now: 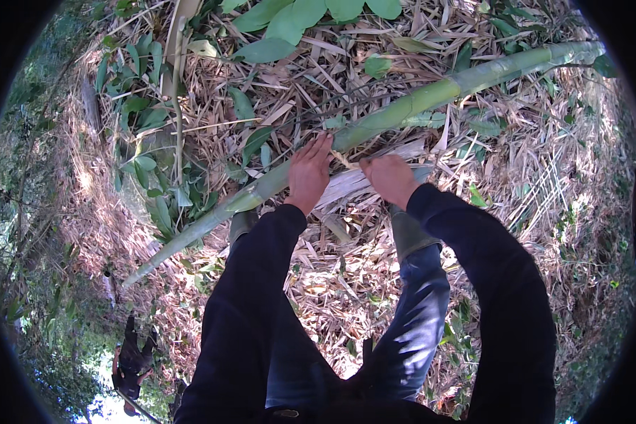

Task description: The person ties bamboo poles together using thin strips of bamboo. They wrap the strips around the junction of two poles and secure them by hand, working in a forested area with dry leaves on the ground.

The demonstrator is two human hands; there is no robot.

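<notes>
A long green bamboo pole [396,112] lies slantwise across the leaf litter, from the lower left to the upper right. My left hand [309,174] is laid over the pole at its middle, fingers close together and holding it. Just to the right, my right hand [390,181] is closed in a fist on the near side of the pole. A short tan strip [343,160] shows between the two hands, beside the pole. What the right fist grips is hidden by its fingers. Under the hands lies a weathered, split piece of wood [346,186].
Dry bamboo leaves [332,283] cover the ground around my legs [418,297]. Green leafy shoots [152,169] and a thin upright stem [179,106] stand at the left, with broad leaves [290,21] at the far edge. Another person [131,364] in dark clothes is at the lower left.
</notes>
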